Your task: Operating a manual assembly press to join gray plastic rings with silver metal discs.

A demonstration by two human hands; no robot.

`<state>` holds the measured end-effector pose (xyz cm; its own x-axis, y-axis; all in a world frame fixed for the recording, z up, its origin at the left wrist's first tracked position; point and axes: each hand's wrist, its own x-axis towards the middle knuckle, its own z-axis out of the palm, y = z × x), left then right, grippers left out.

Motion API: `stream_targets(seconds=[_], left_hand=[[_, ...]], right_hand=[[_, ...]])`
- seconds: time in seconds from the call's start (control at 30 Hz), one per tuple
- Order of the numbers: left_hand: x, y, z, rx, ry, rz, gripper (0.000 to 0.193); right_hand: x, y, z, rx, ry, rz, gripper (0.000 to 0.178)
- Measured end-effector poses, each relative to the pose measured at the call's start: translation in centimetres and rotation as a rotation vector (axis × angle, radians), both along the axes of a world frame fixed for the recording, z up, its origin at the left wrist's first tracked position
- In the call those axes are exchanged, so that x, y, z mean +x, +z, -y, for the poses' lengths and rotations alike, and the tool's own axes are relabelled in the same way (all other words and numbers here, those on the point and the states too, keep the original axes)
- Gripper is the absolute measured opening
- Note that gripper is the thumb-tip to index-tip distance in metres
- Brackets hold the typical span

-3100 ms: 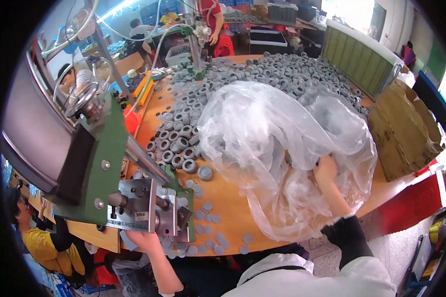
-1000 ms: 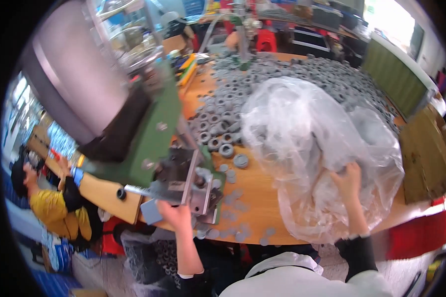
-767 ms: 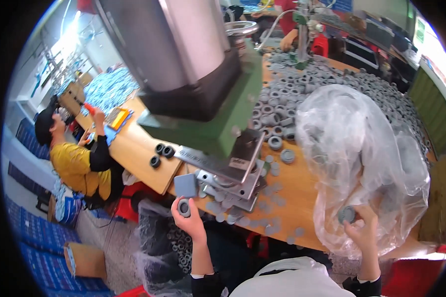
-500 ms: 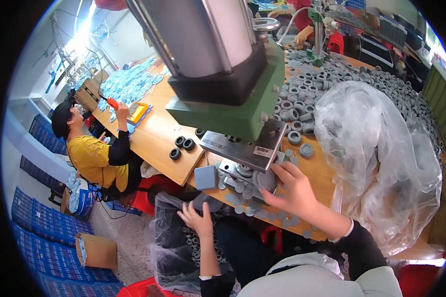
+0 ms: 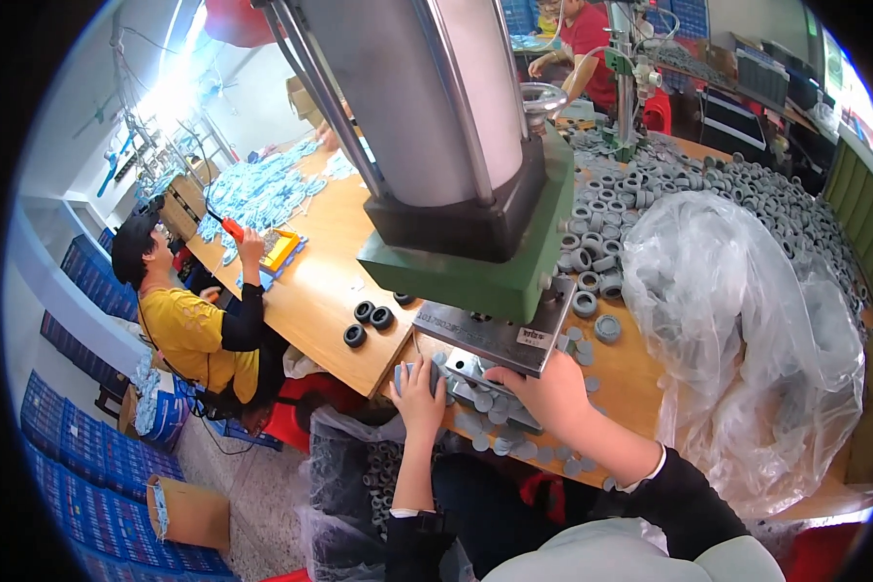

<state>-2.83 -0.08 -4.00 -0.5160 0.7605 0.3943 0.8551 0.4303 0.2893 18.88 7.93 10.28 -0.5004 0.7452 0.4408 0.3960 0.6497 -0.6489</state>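
My left hand rests with extended fingers over a blue-grey block at the table's front edge, covering most of it. To its right, my right hand reaches under the steel plate of a green press. Its thumb points left over the metal fixture below the plate. The other fingers of that hand curl in close to the fixture, and whatever they grip is hidden. Flat grey discs lie scattered in front of the fixture.
Many grey rings heap up at the back right, beside a large clear plastic bag. Several black rings stand on the table at left. A person in yellow sits there with an orange-handled tool. Below, a plastic-lined container holds grey rings.
My left hand has moved up and forward from over the container onto the blue-grey block. My right hand has closed in on the fixture under the plate. The whole view has shifted slightly.
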Motion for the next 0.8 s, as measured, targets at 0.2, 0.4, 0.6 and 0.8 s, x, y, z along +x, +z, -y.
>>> stream_targets(seconds=[0.2, 0.4, 0.6, 0.8], left_hand=[[0.1, 1.1, -2.0, -0.056, -0.055, 0.015, 0.042], [-0.8, -0.8, 0.6, 0.297, -0.138, -0.068, 0.035], [6.4, 3.6, -1.4, 0.613, -0.362, 0.048, 0.047], [7.5, 7.5, -4.6, 0.603, -0.405, 0.453, 0.055]], right_hand=[[10.8, 0.6, 1.0, -0.055, -0.108, -0.215, 0.034], [29.3, -8.0, -1.5, -0.077, -0.883, -0.157, 0.009], [35.6, -6.9, -8.4, -0.207, -1.057, 0.055, 0.028], [38.7, -13.4, -15.2, 0.177, -0.962, 0.056, 0.041]])
